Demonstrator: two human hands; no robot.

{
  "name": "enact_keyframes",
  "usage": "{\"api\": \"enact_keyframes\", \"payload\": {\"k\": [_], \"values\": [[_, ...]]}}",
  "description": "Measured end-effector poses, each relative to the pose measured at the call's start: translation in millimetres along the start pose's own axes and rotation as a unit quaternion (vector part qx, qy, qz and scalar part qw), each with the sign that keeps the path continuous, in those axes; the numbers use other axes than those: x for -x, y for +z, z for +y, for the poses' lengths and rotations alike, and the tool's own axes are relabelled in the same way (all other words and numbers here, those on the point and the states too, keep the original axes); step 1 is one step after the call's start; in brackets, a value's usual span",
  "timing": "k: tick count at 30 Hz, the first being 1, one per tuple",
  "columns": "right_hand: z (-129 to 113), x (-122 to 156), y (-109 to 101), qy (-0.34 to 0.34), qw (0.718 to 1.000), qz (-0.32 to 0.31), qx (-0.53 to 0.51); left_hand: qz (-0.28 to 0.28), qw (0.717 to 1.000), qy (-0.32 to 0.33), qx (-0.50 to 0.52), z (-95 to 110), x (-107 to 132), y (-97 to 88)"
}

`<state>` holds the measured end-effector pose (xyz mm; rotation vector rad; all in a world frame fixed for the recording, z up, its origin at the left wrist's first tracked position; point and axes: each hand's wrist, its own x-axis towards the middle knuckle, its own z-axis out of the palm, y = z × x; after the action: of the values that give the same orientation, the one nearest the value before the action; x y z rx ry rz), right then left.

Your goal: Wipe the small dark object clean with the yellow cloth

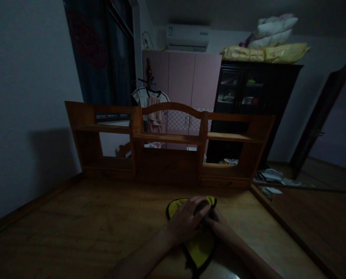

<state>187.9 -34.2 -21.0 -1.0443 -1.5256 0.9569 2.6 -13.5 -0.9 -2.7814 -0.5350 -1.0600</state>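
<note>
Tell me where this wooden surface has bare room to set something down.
The broadest bare patch of the wooden surface lies between the left wall and the yellow cloth. A narrower one lies between the right hand and the right wooden edge. Crowded: the cloth, with the left hand and a dark object there too.

No legible lettering; on the air conditioner (188,38), a small label (171,31), illegible at this size.

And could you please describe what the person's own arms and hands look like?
The ungloved left hand and ungloved right hand show no ring or watch that I can make out. The slim, tapering left forearm and right forearm look bare, with no clear sleeve in view. Dim light hides any finer markings.
</note>
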Motion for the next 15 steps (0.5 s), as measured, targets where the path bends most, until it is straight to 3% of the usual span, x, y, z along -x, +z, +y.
{"api": "enact_keyframes", "payload": {"k": [9,15], "values": [[17.8,4.1,0.8,-0.076,0.987,0.091,0.107,-0.007,0.998,-0.046,0.048,-1.7,-0.2,-2.4],[4.7,4.1,-3.0,-0.071,0.980,0.105,0.151,-0.022,0.994,-0.057,0.093,5.1,-1.4,-13.4]]}}
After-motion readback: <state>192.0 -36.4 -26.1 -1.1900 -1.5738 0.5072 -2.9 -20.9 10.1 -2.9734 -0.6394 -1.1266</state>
